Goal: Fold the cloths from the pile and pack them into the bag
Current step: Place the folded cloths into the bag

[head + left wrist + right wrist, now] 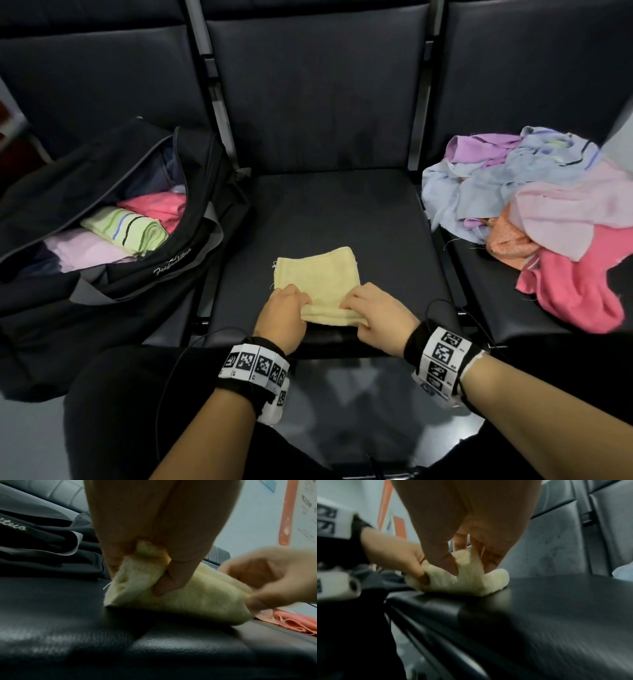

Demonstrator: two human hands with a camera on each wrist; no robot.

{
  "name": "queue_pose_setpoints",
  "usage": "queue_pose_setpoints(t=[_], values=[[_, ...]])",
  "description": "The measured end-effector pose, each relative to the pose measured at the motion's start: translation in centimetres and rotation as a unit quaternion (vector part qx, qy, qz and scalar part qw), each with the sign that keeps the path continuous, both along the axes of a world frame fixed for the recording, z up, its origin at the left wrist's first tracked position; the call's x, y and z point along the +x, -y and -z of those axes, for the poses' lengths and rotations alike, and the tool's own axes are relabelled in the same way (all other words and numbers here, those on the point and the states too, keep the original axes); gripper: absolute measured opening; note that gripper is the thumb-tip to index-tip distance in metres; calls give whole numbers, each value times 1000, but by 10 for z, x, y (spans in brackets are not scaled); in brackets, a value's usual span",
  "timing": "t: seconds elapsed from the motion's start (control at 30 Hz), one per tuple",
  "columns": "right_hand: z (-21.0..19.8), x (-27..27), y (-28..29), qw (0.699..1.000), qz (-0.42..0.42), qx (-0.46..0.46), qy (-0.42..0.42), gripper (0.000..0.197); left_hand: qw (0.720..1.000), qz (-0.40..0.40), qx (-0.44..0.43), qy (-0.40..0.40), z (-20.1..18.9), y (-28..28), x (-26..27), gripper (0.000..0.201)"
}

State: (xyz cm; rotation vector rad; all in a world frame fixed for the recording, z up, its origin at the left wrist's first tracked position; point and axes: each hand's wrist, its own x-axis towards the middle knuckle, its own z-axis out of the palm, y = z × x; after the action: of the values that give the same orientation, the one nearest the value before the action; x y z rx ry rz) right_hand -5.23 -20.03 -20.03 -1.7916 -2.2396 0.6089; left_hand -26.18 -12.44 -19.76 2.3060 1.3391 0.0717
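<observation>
From the head view, a yellow cloth (317, 275) lies on the middle seat (342, 212) of a row of dark seats, close to the seat's front edge; the left hand (286, 315) pinches its near left corner and the right hand (375, 317) pinches its near right corner, both with fingers curled into the fabric, so the near edge is raised into a roll while the far part lies flat; the cloth's long axis runs left to right, across the person, and the free part lies straight ahead of both hands, toward the seat back; the open black bag (113, 219), already holding folded cloths, sits on the seat to the left, nearer the left hand; the unfolded pile (534, 212) sits on the seat to the right.

From the left wrist view, the left hand (159, 534) has thumb and fingers closed on the bunched end of the yellow cloth (180, 599), whose lower edge touches the seat (85, 635); the right hand (267, 577), blurred, grips the other end.

From the right wrist view, the right hand (471, 527) nips a ridge of the yellow cloth (467, 580) at the seat's front edge, with the left hand (399, 557) holding just beside it; the next fold, I judge, goes forward, away from the body.
</observation>
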Motion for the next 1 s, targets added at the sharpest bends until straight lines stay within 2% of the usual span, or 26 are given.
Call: queue_pose_setpoints(t=[0.07,0.13,0.23,0.3,0.4,0.5,0.67,0.8,0.9,1.0], values=[[9,1,6,998,-25,16,58,50,1000,7,-16,17,1,-3,-3,32],[14,3,6,999,-10,25,45,47,999,-2,-27,39,0,-5,-8,30],[14,8,0,997,70,8,-43,36,996,-51,-34,71,-1,-8,-14,26],[9,14,-3,988,112,3,-107,30,987,-97,-72,111,-4,-12,-17,22],[0,23,-4,966,141,13,-217,22,969,-134,-112,175,-10,-17,-18,19],[-4,32,-5,947,170,5,-271,20,952,-157,-127,231,-12,-19,-17,12],[4,37,-13,933,219,9,-285,26,942,-177,-135,250,-7,-21,-15,9],[15,33,-25,924,263,23,-276,29,940,-214,-108,241,5,-23,-9,8],[19,30,-35,913,303,16,-273,37,937,-245,-92,232,11,-24,-7,10],[23,35,-37,912,305,-12,-275,47,937,-256,-80,221,15,-25,-6,12]])
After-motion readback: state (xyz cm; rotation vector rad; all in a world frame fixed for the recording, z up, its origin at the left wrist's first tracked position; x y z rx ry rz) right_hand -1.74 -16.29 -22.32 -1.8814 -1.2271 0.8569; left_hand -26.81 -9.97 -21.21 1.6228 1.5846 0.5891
